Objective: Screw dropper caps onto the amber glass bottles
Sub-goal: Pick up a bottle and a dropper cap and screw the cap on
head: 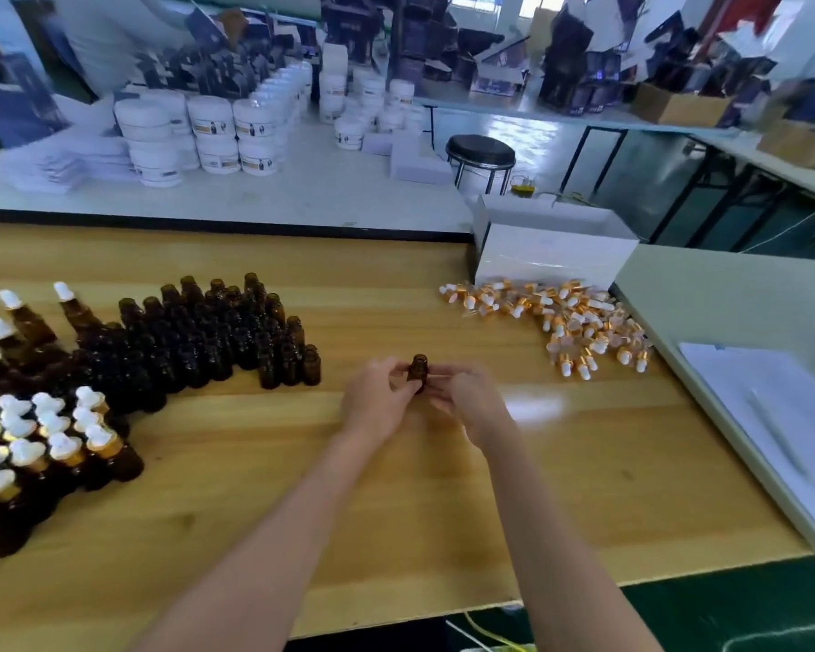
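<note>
Head view: table (443,510), wooden, seen from above.
Capped bottles (43,440): clustered at near left, white bulbs up.
Open bottles (208,331): upright block just behind and right of them.
Left hand (377,400): fingers curled round the bottle (419,369), upright and uncapped at mid-table.
Right hand (467,397): fingertips pinch the same bottle from the right.
Caps (561,317): loose heap at far right, beside a white box (551,261).

I see my left hand (377,401) and right hand (472,403) bare, both forearms bare and unsleeved.
</note>
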